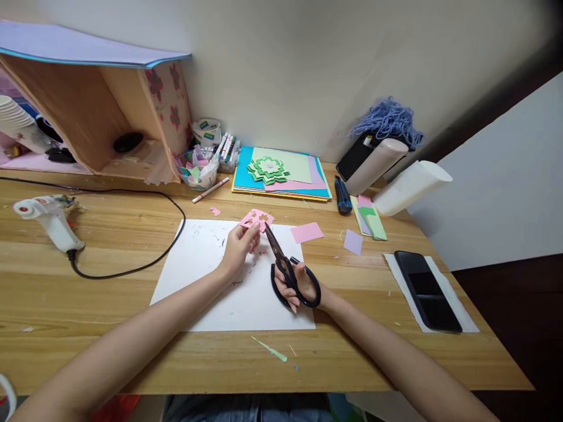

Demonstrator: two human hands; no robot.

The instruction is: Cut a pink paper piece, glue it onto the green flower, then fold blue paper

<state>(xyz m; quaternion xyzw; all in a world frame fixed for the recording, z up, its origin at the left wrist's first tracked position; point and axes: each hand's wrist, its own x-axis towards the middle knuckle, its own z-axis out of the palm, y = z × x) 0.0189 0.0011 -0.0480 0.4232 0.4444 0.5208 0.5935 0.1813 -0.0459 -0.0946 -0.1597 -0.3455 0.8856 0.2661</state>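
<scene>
Between the thumb and fingers of my left hand [240,249] is a piece of pink paper [253,218] with flower-shaped holes cut in it. My right hand [292,287] grips black-handled scissors [284,258], fingers through the loops. The scissor tips lie right at the pink paper's right edge; I cannot tell whether the blades are cutting into it. Below both hands a white sheet [193,299] lies flat on the wooden table. A small pink cut-out [215,211] rests just beyond the sheet, and a pink rectangle [307,232] overlaps its right corner.
A glue gun [48,220] and its cord lie at left. At the back are a tub of scraps [197,170], markers [229,149] and stacked coloured paper [281,190] bearing a layered green flower [268,170]. A utility knife [342,196], paper rolls [411,187] and a phone [426,290] are at right.
</scene>
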